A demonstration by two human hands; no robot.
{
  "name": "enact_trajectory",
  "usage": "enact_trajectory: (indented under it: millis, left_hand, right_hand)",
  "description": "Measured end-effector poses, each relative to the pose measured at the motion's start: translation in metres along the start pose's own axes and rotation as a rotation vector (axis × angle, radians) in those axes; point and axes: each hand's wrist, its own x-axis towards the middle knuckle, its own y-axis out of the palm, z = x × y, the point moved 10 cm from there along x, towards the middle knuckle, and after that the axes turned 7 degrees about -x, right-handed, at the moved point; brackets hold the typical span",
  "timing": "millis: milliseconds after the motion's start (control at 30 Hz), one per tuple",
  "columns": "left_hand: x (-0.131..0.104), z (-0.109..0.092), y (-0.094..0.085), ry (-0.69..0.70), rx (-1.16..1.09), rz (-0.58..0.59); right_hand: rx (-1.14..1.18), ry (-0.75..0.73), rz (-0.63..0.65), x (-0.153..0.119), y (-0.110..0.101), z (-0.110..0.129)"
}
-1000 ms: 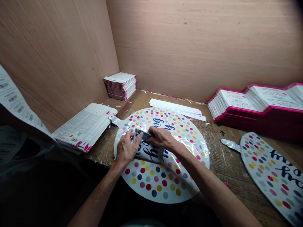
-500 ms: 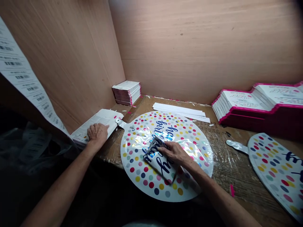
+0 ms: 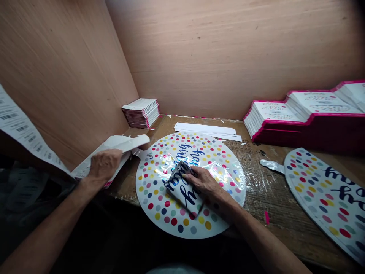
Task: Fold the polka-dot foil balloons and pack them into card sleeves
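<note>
My right hand (image 3: 205, 184) is closed on a folded foil balloon (image 3: 182, 198), a small packet with dark lettering. Beneath it lies a flat round foil balloon (image 3: 228, 152), white with coloured dots and blue script, its neck pointing left. My left hand (image 3: 105, 165) is closed, slightly blurred, on a white card packet (image 3: 135, 143). That packet is tilted up off a stack of card packets (image 3: 82, 169) at the left edge of the table. My fingers hide part of its near side.
Pink-edged card packets (image 3: 139, 112) are stacked in the far left corner; more packets (image 3: 285, 110) step up at right. White paper strips (image 3: 208, 130) lie behind the balloon. More dotted balloons (image 3: 319, 201) lie at right. A barcode label strip (image 3: 25, 129) hangs left. Wooden panels (image 3: 185, 57) enclose the table.
My left hand has closed on the top card packet and raised it off the stack. My right hand stays on the folded balloon. The view has shifted right.
</note>
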Motion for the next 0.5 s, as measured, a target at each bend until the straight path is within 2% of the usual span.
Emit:
enact_trajectory:
  millis: [67,167,267,333,400,500]
  left_hand:
    - [-0.018,-0.036,0.014,0.175,-0.042,0.035]
    - [-0.041,-0.079,0.036,0.375,-0.233,0.116]
    - [-0.047,-0.101,0.045,0.329,-0.451,0.117]
    - [-0.047,-0.117,0.045,0.284,-0.529,0.115]
    - [-0.049,-0.139,0.043,0.314,-0.521,0.135]
    - [-0.053,-0.168,0.043,0.424,-0.373,0.174]
  right_hand:
    - [-0.058,0.029,-0.017,-0.004,-0.009,-0.008]
    - [-0.155,0.07,0.076,-0.014,-0.018,-0.023]
    - [-0.178,0.074,0.19,-0.022,-0.02,-0.026]
    - [-0.204,0.074,0.191,-0.021,-0.021,-0.021]
    - [-0.255,0.066,0.168,-0.015,-0.017,-0.012]
    - [-0.396,0.019,0.148,0.0,-0.001,0.005]
